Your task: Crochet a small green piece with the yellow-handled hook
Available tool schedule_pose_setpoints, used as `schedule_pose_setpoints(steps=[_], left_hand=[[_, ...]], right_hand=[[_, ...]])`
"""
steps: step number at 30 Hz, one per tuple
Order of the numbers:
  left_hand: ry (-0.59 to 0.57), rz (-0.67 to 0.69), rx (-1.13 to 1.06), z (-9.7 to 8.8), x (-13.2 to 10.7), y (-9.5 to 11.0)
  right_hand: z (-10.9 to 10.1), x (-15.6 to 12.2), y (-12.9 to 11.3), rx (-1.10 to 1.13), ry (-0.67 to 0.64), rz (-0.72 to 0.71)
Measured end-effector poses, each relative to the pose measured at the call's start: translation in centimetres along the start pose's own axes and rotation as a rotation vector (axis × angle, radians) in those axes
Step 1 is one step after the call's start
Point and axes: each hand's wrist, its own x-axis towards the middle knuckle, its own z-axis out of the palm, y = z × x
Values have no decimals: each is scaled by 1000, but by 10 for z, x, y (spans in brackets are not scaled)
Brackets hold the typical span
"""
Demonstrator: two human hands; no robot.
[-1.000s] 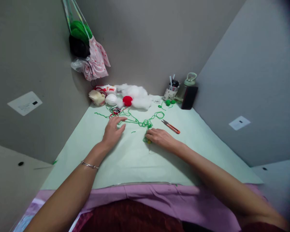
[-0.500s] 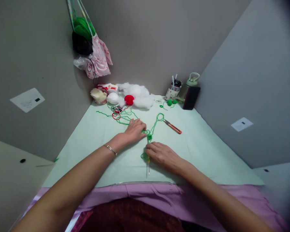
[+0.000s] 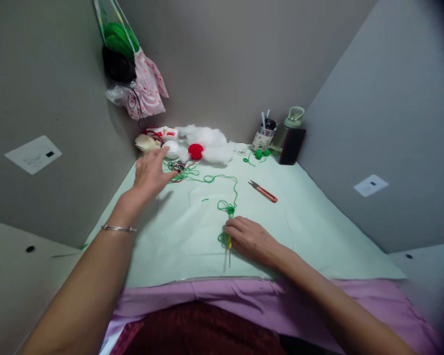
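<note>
My right hand (image 3: 250, 239) rests on the pale green table cover (image 3: 192, 231), fingers closed on a crochet hook (image 3: 229, 249) with a yellow grip, wound with green yarn (image 3: 227, 207). The yarn runs from the hook up and left to a green and red tangle (image 3: 181, 171). My left hand (image 3: 150, 173) hovers over the table's far left with its fingers spread, holding nothing, just left of that tangle and near a white yarn ball (image 3: 170, 149).
Orange snips (image 3: 263, 191) lie right of the yarn. At the back are white stuffing (image 3: 210, 140), a red ball (image 3: 196, 151), a cup of tools (image 3: 262, 137), a green bottle (image 3: 287, 128) and a dark phone (image 3: 291, 145). Bags (image 3: 129, 74) hang in the corner.
My left hand let go of the yarn beside the hook and swung up and left to the tangle. The yarn strand now lies stretched out further. My right hand stayed put.
</note>
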Motion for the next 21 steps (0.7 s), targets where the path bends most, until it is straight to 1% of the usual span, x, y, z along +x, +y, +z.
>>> schedule_pose_setpoints(steps=[2,5,6,7,9,10,11,13,16,18,21], left_hand=[[-200,61,-108,13,-20,20],[-475,134,-225,48,-50,51],[-551,149,-266,60,-58,58],[-609,151,-301,71,-64,64],[-704,126,-366,88,-70,69],[-746,102,-397,94,-72,69],[-776,68,-426,98,-72,68],[-820,-14,-497,100,-72,65],[-845,-157,-633,91,-73,62],[-816,-248,-721,82,-75,64],[-701,-351,-811,68,-79,72]], right_hand=[[-3,0,-2,48,4,9],[-12,3,-4,220,7,68],[-16,5,-3,314,18,118],[-20,7,-2,448,40,198],[-27,14,4,765,110,402],[-30,17,9,910,146,497],[-31,20,14,1024,178,573],[-32,26,27,1155,234,663],[-27,31,41,1296,327,760],[-24,34,43,1390,391,811],[-19,40,36,1494,476,855]])
